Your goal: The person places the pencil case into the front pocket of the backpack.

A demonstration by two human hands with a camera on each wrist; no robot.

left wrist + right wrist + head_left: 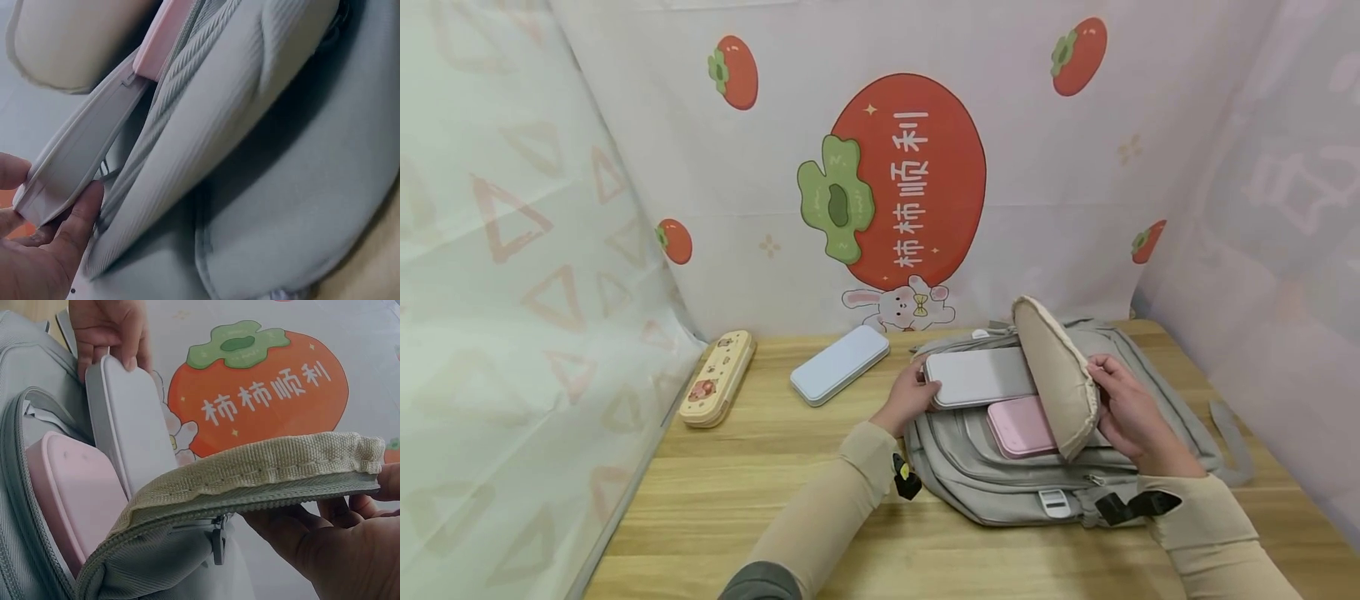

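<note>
My left hand grips one end of a white pencil case, thumb on its top face and fingers below. The case's other end goes in under the raised flap of a grey backpack that lies flat. Beside it, a pink pencil case sits partly inside the same opening. My right hand pinches the flap's zippered edge and holds it up. In the right wrist view, both the white case and the pink case slant into the pocket, their lower ends hidden.
A light blue case lies on the wooden table left of the backpack. Farther left is a cream case with cartoon pictures. A printed cloth hangs behind the table, and a grey strap trails off the backpack's right side.
</note>
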